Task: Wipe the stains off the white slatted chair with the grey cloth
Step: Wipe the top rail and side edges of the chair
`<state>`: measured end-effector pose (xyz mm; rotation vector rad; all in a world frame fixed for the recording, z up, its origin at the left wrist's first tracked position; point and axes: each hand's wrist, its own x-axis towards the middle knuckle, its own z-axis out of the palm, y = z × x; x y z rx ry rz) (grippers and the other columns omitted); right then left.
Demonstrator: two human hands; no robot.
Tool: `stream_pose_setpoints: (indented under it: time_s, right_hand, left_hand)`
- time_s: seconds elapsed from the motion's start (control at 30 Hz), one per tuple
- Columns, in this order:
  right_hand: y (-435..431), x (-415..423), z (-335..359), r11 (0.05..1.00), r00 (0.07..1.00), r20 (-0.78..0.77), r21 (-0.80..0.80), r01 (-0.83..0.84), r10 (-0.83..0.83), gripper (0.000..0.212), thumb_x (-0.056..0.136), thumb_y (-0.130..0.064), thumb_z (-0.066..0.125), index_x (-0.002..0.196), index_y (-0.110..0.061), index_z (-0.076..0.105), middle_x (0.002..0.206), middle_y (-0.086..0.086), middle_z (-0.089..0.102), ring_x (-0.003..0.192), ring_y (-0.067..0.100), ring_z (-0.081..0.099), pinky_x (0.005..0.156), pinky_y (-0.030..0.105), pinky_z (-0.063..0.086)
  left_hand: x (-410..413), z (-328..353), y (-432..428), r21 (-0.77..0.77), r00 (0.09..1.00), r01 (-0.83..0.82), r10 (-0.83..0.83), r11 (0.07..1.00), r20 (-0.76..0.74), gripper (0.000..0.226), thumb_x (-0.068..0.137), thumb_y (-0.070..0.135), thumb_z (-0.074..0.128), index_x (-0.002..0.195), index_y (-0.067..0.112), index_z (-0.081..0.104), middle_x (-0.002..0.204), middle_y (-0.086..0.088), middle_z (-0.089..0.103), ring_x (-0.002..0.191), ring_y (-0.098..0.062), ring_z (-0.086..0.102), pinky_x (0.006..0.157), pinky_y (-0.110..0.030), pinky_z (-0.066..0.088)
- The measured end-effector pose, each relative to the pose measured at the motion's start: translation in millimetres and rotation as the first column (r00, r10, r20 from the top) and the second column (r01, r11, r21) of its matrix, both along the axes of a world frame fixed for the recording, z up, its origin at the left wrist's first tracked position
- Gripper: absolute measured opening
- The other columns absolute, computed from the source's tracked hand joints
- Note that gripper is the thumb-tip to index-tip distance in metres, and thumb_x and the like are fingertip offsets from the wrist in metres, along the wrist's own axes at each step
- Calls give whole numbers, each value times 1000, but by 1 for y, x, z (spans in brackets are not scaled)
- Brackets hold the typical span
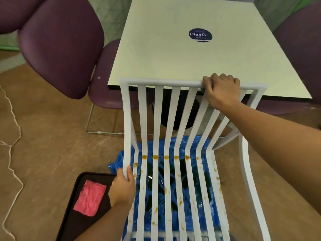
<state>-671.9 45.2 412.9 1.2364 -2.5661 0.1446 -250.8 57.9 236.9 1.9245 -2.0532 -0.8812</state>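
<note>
The white slatted chair (159,108) stands in front of me, its back against the table edge. Orange-brown stains (165,157) dot the seat slats, thickest in a row where seat meets back. My right hand (219,91) grips the top rail of the backrest near its right end. My left hand (124,186) grips the left edge rail of the seat, thumb on top. No grey cloth is in view; a pink cloth (90,197) lies on a dark tray (73,216) on the floor at the left.
A white table (173,54) with a round dark sticker (200,35) is behind the chair. Purple chairs (60,44) flank it on both sides. Blue plastic sheeting (119,160) lies under the seat. A thin white cord (14,119) runs along the tan floor at the left.
</note>
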Motion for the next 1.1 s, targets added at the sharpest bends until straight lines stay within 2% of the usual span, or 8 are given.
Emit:
stream_pose_setpoints:
  time_s: [0.07, 0.17, 0.27, 0.47, 0.63, 0.8, 0.97, 1.1]
  right_hand:
    - [-13, 14, 5, 999, 999, 28, 29, 18, -19, 63, 99, -58, 13, 109, -16, 60, 97, 14, 61, 94, 36, 54, 93, 49, 38]
    - [-40, 46, 6, 992, 992, 66, 53, -115, 111, 62, 100, -56, 11, 113, -18, 58, 102, 13, 64, 99, 35, 57, 102, 51, 36]
    - [-63, 78, 0, 970, 968, 67, 31, -243, 240, 52, 104, -50, 18, 118, -17, 56, 106, 11, 63, 98, 36, 56, 94, 48, 40]
    - [-48, 58, -4, 949, 949, 11, 31, -314, 314, 50, 104, -53, 23, 120, -18, 54, 104, 10, 61, 92, 33, 54, 84, 44, 40]
    - [-3, 7, -11, 970, 969, -38, 11, -243, 243, 53, 103, -54, 20, 125, -18, 52, 105, 11, 58, 94, 34, 51, 89, 45, 38]
    - [41, -42, -29, 989, 988, -63, -26, -146, 144, 58, 104, -53, 23, 147, -16, 34, 134, 16, 44, 125, 38, 37, 120, 51, 17]
    - [72, -72, -40, 993, 999, 37, -116, 11, -7, 69, 104, -53, 25, 157, -11, 13, 155, 21, 25, 146, 38, 18, 123, 52, 1]
    - [88, -82, -49, 929, 968, 224, -321, 185, -116, 78, 103, -57, 22, 158, -4, 7, 162, 23, 12, 151, 41, 6, 123, 52, 3]
  left_hand:
    - [0, 0, -1, -10, 1000, -2, 2, 1000, 2, 52, 93, 67, 18, 98, 23, 45, 81, -3, 64, 74, -27, 66, 67, -44, 56]
    - [0, 0, 0, -10, 1000, 8, -7, 1000, 20, 56, 93, 70, 15, 102, 24, 46, 81, -2, 65, 74, -27, 67, 67, -44, 57]
    - [-1, 1, 0, -16, 1000, 6, -6, 1000, 29, 56, 92, 70, 14, 102, 25, 46, 77, 1, 64, 71, -23, 67, 67, -45, 58]
    - [-3, 6, 1, 10, 1000, -4, 4, 1000, 6, 45, 98, 61, 24, 97, 23, 47, 73, 1, 63, 65, -17, 65, 63, -43, 58]
    - [-4, 8, 2, -9, 1000, 5, -5, 1000, 22, 40, 101, 57, 27, 97, 23, 48, 73, 2, 62, 63, -17, 62, 61, -41, 56]
    - [-4, 7, 4, -25, 999, 3, -2, 1000, 34, 39, 102, 56, 28, 99, 23, 49, 73, 2, 60, 65, -20, 62, 64, -42, 55]
    - [-4, 4, 4, -11, 999, 11, -10, 1000, 50, 42, 102, 57, 27, 98, 21, 47, 75, 3, 59, 70, -24, 63, 68, -45, 57]
    - [-3, 1, 4, -23, 999, 5, -4, 1000, 53, 42, 101, 60, 26, 99, 23, 47, 74, 1, 61, 68, -23, 65, 67, -47, 59]
